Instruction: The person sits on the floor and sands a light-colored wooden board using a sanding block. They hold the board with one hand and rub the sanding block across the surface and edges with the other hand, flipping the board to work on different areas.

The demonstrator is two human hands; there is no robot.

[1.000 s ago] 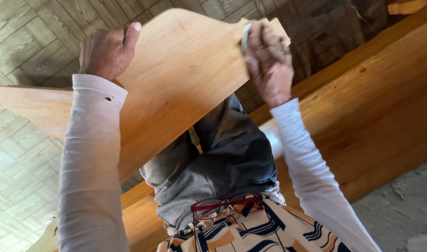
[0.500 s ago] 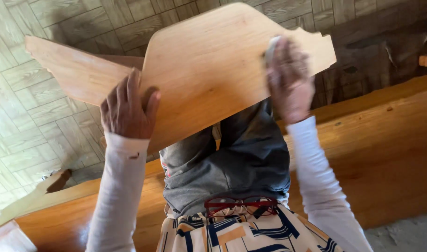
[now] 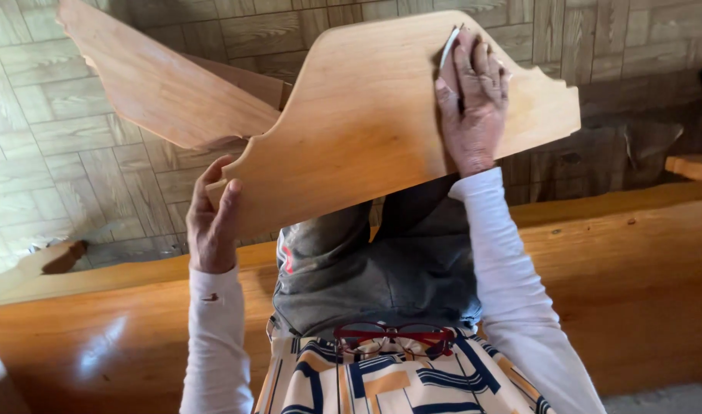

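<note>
Change: since the earlier frame the left hand (image 3: pixel 211 218) has been slid down and outward along the lower edge of the wooden panel (image 3: pixel 358 123), and the right hand (image 3: pixel 473 96) has been carried a little higher on the panel's face, towards its upper rim.
Panel: a flat, light-brown wooden board with a curved top and a stepped, notched right end is held tilted over the lap, its lower edge above the grey trousers (image 3: pixel 381 264).
Right hand: it is laid flat on the upper right part of the panel, fingers together and pressed down on a small pale sheet (image 3: pixel 448 47), of which only a thin edge is seen beside the fingertips.
Left hand: the panel's lower left edge is gripped, thumb on the near face, fingers curled behind the edge and partly hidden.
Second board: a darker, pointed wooden piece (image 3: pixel 151 80) is seen behind the panel at upper left; whether the two touch cannot be told.
Sleeves: both arms are covered in white long sleeves (image 3: pixel 512 291).
Clothing: red-framed glasses (image 3: pixel 393 336) are hung at the neck of a patterned cream, blue and orange top (image 3: pixel 381 379).
Seat: a long, glossy wooden bench (image 3: pixel 634 284) runs across the frame beneath the person.
Floor: wood-pattern tiles (image 3: pixel 36 146) are seen beyond the bench.
</note>
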